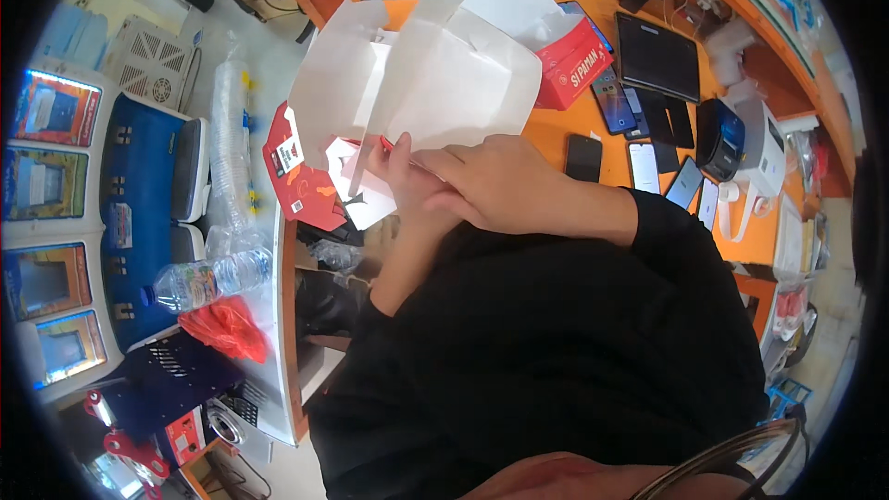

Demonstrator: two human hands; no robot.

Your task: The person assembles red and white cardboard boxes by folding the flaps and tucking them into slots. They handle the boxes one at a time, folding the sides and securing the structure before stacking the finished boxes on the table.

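A cardboard food box (454,83), white inside and red outside, stands partly unfolded on the orange desk in front of me, its flaps raised. My left hand (407,181) is closed on the near edge of this box, where its red and white flaps meet; some of its fingers are hidden. Crossing over from the right, my right hand (505,181) grips the box's near wall, fingertips close beside my left hand. Just behind on the right is a second red and white box (569,60), its top open.
Several phones (611,102) and a black tablet (659,56) lie on the desk (546,134) to the right. A white label printer (761,143) stands beyond them. On the left, a water bottle (208,280) and a red plastic bag (225,327) rest on a white surface.
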